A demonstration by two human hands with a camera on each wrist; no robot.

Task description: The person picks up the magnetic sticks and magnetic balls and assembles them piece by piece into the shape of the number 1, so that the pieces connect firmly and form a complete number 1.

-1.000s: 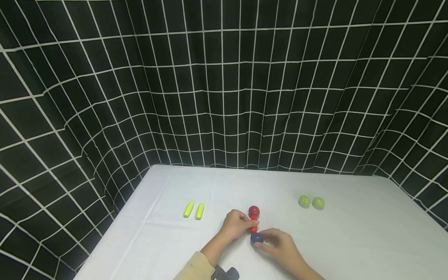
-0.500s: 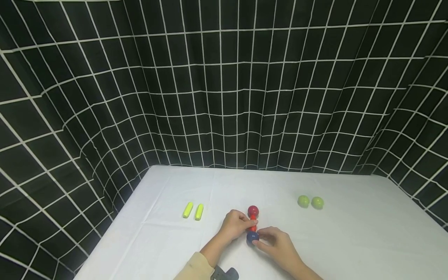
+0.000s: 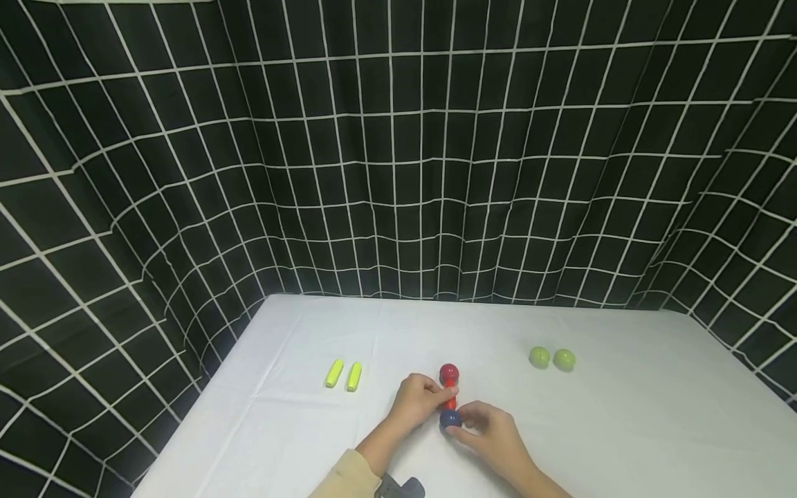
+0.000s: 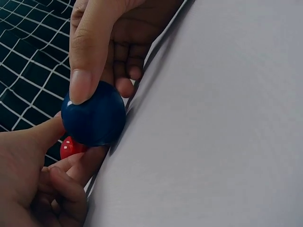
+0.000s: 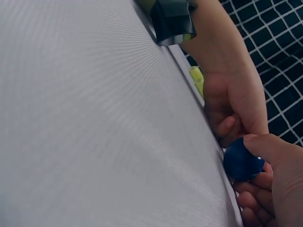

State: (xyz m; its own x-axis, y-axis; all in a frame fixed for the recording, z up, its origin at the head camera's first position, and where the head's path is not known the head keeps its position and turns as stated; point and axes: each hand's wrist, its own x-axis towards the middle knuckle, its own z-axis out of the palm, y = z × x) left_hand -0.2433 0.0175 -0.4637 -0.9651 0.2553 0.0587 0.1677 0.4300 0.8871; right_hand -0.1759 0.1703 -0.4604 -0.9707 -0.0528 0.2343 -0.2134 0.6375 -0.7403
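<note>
My left hand (image 3: 418, 399) pinches a short red rod (image 3: 451, 403) between thumb and fingers. At the rod's far end sits a glossy red ball (image 3: 449, 374); in the left wrist view this red ball (image 4: 72, 147) shows only partly, behind the fingers. A dark blue ball (image 3: 450, 420) meets the near end of the rod, pinched by my right hand (image 3: 495, 436). The left wrist view has the blue ball (image 4: 94, 115) large, a thumb lying on it. From the right wrist, the blue ball (image 5: 243, 160) hides the rod behind it.
Two yellow-green sticks (image 3: 344, 375) lie side by side on the left of the white table (image 3: 292, 429). Two light green balls (image 3: 553, 358) stand together at the back right. Dark grid-patterned cloth (image 3: 398, 173) hangs behind the table.
The blue ball, in my right hand, has moved slightly left and away from me, up against the rod's near end. My left hand keeps its grip on the rod.
</note>
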